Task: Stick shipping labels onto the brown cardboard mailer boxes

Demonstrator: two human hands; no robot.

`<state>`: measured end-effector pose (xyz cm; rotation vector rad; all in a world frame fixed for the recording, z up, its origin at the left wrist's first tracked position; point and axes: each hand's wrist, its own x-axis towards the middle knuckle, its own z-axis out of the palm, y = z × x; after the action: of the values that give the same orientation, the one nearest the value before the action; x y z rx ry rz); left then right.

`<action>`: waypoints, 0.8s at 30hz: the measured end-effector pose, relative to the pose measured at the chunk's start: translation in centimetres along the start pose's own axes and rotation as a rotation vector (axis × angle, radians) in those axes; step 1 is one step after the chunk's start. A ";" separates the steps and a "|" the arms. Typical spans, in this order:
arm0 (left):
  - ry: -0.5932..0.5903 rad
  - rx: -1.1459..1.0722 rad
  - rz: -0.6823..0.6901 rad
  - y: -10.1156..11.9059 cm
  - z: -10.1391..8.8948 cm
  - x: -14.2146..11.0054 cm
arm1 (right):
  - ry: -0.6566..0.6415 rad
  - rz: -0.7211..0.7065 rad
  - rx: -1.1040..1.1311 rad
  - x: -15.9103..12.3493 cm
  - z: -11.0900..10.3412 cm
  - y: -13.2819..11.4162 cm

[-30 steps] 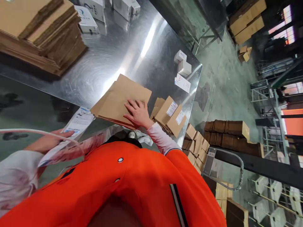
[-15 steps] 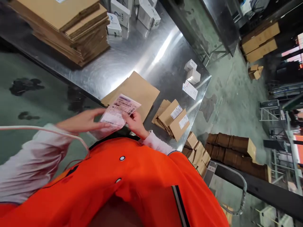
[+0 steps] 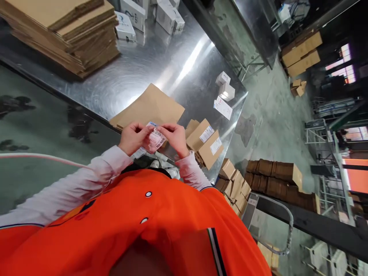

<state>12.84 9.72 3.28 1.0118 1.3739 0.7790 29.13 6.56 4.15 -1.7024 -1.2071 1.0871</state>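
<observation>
A printed shipping label (image 3: pixel 156 140) with barcodes is held up between both hands in front of my body. My left hand (image 3: pixel 132 138) pinches its left side, thumb toward the top edge. At the upper right edge, my right hand (image 3: pixel 176 138) pinches the same label, fingertips close to those of the left. Behind the hands, flat brown cardboard (image 3: pixel 152 105) lies at the near edge of the steel table (image 3: pixel 169 65). To the right of my right hand are folded cardboard cartons (image 3: pixel 205 140) bearing white labels.
A tall stack of flattened cardboard (image 3: pixel 66 38) stands at the table's left, with several white boxes (image 3: pixel 133 13) beside it. Two small white boxes (image 3: pixel 226 91) and white slips (image 3: pixel 223 108) lie near the right edge. Brown cartons (image 3: pixel 234 182) and a metal-framed cart (image 3: pixel 287 226) are on the right.
Both hands have come closer together at the label's top edge. The label is turned and more covered by the fingers. The view has shifted slightly to the right.
</observation>
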 end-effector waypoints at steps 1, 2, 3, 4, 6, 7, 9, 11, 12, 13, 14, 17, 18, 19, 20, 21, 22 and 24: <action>-0.046 -0.020 -0.026 0.1 0.1 0.3 | 0.011 -0.006 -0.028 0.4 -0.2 -0.1; -0.134 -0.039 -0.069 0.2 0.1 0.7 | 0.031 -0.022 -0.066 1.1 -0.4 -0.2; -0.244 -0.053 -0.119 0.3 -0.1 1.1 | 0.057 -0.043 -0.114 2.1 -0.7 -0.3; -0.358 -0.058 -0.165 0.5 -0.4 1.5 | 0.087 -0.063 -0.168 3.4 -1.0 -0.5; -0.502 -0.066 -0.246 0.7 -1.1 2.4 | 0.152 -0.080 -0.276 6.7 -1.8 -0.8; -0.528 -0.071 -0.271 0.7 -1.5 2.7 | 0.179 -0.070 -0.324 8.6 -2.1 -0.9; -0.538 -0.098 -0.313 0.7 -2.1 3.2 | 0.207 -0.023 -0.392 11.9 -2.7 -0.9; -0.533 -0.133 -0.343 0.8 -2.5 3.4 | 0.211 0.020 -0.434 14.4 -3.0 -0.8; -0.532 -0.146 -0.353 0.9 -2.6 3.6 | 0.211 0.039 -0.450 15.2 -3.0 -0.8; -0.532 -0.161 -0.360 1.0 -2.7 3.7 | 0.215 0.054 -0.466 15.8 -3.0 -0.7; -0.533 -0.176 -0.366 1.0 -2.7 3.9 | 0.222 0.069 -0.482 16.2 -2.9 -0.6; -0.507 -0.193 -0.382 0.4 -2.8 4.3 | 0.237 0.126 -0.525 16.7 -2.7 -0.1; -0.490 -0.194 -0.382 0.0 -2.9 4.3 | 0.240 0.139 -0.533 16.9 -2.6 0.2; -0.475 -0.192 -0.375 -0.4 -3.1 4.2 | 0.247 0.145 -0.536 17.0 -2.6 0.4; -0.468 -0.178 -0.367 -0.6 -3.4 3.9 | 0.258 0.145 -0.536 17.1 -2.5 0.5; -0.476 -0.152 -0.353 -0.7 -3.7 3.5 | 0.269 0.147 -0.534 17.0 -2.4 0.5; -0.487 -0.106 -0.322 -0.5 -4.0 3.0 | 0.281 0.148 -0.532 16.8 -2.4 0.3; -0.479 0.074 -0.179 0.7 -3.9 2.3 | 0.283 0.170 -0.539 16.0 -2.2 -0.2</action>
<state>9.19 12.54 3.25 1.0352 1.0622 0.3242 34.11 21.74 1.76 -2.3131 -1.2561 0.6063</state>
